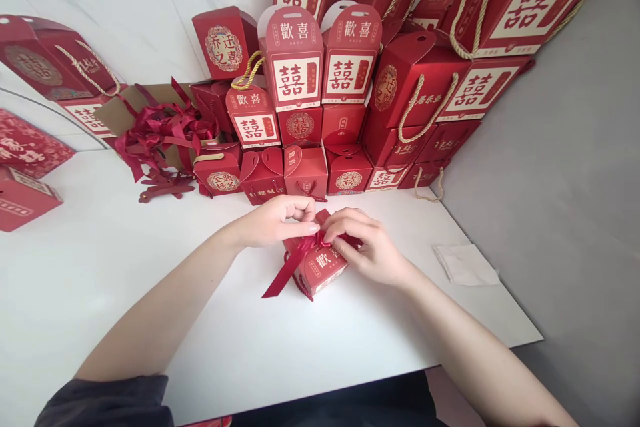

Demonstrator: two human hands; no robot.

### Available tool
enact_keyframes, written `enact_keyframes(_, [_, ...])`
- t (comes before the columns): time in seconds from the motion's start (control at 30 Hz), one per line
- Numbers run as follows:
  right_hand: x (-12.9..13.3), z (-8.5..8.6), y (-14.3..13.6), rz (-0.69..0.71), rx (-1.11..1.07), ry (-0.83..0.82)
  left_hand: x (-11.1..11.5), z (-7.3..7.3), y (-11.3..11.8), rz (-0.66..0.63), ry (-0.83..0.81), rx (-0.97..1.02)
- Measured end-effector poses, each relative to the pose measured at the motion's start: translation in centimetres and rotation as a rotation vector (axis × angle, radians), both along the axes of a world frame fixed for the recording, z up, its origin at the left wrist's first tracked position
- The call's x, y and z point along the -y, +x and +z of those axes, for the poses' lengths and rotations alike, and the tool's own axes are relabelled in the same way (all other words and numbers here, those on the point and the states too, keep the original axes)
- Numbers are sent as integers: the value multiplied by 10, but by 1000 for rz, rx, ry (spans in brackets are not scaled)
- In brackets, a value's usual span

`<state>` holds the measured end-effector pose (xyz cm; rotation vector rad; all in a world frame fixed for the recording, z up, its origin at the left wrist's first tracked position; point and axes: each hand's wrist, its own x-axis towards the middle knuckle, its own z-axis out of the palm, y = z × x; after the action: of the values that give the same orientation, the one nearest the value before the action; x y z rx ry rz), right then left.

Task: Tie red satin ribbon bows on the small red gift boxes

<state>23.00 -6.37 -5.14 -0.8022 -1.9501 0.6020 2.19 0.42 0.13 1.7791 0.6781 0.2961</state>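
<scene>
A small red gift box (325,265) with white characters lies on the table in front of me. Across its top a dark red ribbon (287,269) forms a knot or bow, and one tail hangs over the left side. My left hand (280,219) is closed, thumb and fingers pinching at the ribbon's knot from the left. From the other side my right hand (367,245) grips the ribbon too, its fingers bent over the knot and partly covering the box. A dark red cord handle (305,285) shows at the box's lower left edge.
Stacked red gift boxes (300,127) with rope handles line the back wall. A cardboard box (120,107) at back left overflows with red ribbons (170,123). Folded white tissue (465,264) lies at right beside the grey wall (560,180). More red boxes (25,200) stand far left.
</scene>
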Motion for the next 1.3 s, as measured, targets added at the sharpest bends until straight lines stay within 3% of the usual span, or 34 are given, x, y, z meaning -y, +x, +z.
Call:
enact_keyframes(0.13, [0, 2, 2, -2, 54, 29, 6, 2, 3, 28, 89, -37])
enact_keyframes(0.37, [1, 0, -2, -37, -20, -93, 25, 8, 6, 133, 415, -150])
enact_keyframes(0.5, [3, -1, -5, -75, -28, -130, 38, -2, 13, 276, 764, -211])
enact_keyframes(0.63, [3, 2, -1, -81, -69, -203, 35, -17, 15, 262, 1038, -72])
enact_keyframes(0.77, [-5, 2, 5, -172, -139, -300, 21, -26, 9, 161, 1079, 78])
enact_keyframes(1.07, [-14, -9, 7, 4, -347, -655, 12, -32, 2, 65, 1255, 126])
enact_keyframes(1.23, [-14, -10, 7, -3, -353, -662, 14, -29, 2, 67, 1332, 127])
enact_keyframes(1.3, [-13, -10, 7, -28, -362, -633, 15, -25, 3, 112, 1372, 21])
